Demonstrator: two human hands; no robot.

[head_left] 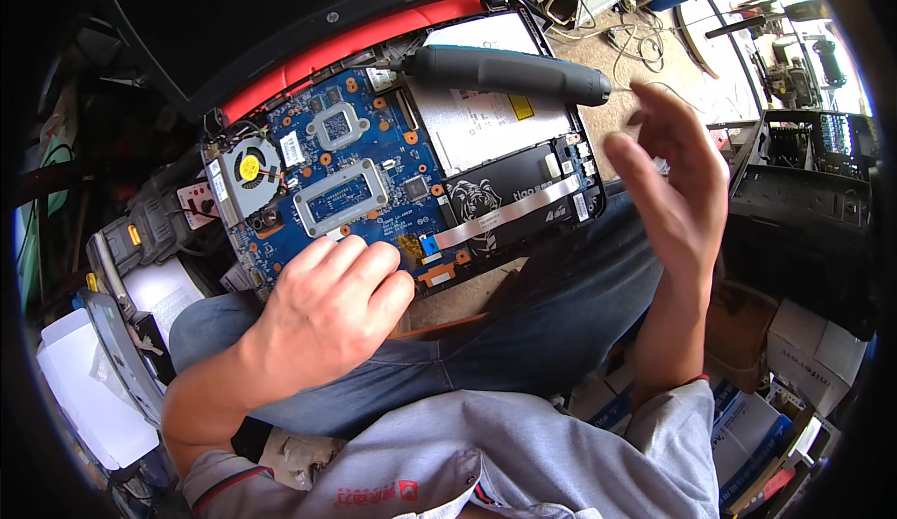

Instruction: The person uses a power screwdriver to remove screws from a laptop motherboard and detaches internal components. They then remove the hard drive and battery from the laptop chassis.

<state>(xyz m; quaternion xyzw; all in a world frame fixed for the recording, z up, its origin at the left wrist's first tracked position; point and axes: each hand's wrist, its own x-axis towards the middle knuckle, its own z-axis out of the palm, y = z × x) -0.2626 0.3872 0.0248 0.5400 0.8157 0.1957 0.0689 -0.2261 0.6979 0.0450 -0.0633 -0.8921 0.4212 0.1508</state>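
Observation:
An opened laptop lies in front of me, its blue motherboard (374,150) bare. My left hand (327,299) is closed, knuckles up, over the board's near edge; its fingertips and anything in them are hidden. My right hand (682,178) is raised at the laptop's right side, thumb and fingers apart and empty. Just left of its fingers is the handle end of a dark cordless screwdriver (509,72), which lies across the silver optical drive (467,131). A white ribbon cable (509,213) crosses the black solid-state drive (476,201). A fan (250,169) sits at the board's left.
The laptop's black screen (308,24) stands behind a red strip (280,80). At left is a grey power tool (145,234) among papers. A black open-fronted case (799,201) and a white carton (813,355) stand at right. Loose cables (645,42) lie on the floor behind.

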